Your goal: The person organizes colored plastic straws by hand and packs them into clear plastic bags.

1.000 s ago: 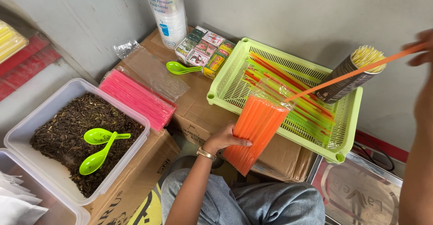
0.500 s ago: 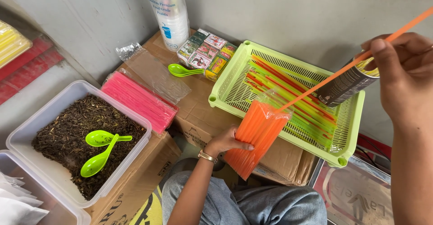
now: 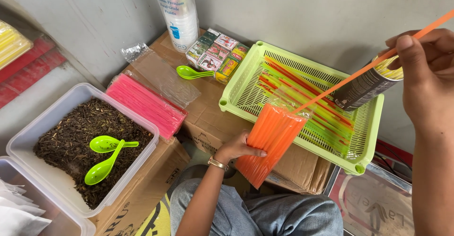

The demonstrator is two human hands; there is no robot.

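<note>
My left hand [image 3: 238, 148] grips a clear bag packed with orange straws [image 3: 271, 139], held upright over my lap with its open end up. My right hand [image 3: 424, 72] is raised at the right and pinches a single orange straw [image 3: 350, 77] whose lower tip still sits at the mouth of the bag. Behind the bag a lime green basket [image 3: 240, 87] rests on a cardboard box and holds several loose red, orange and green straws. A dark can [image 3: 362, 88] stuffed with yellow straws leans in the basket's far right corner.
A clear tub of dark loose tea [image 3: 85, 136] holds two green spoons [image 3: 108, 153] at the left. A pack of pink straws [image 3: 144, 105], an empty plastic bag, a third green spoon [image 3: 191, 72], small colourful boxes [image 3: 216, 55] and a stack of plastic cups [image 3: 178, 8] lie on the cardboard box.
My right hand has come further into view from the right and closer, drawing the single orange straw up out of the bag. The left hand and bag have stayed in place.
</note>
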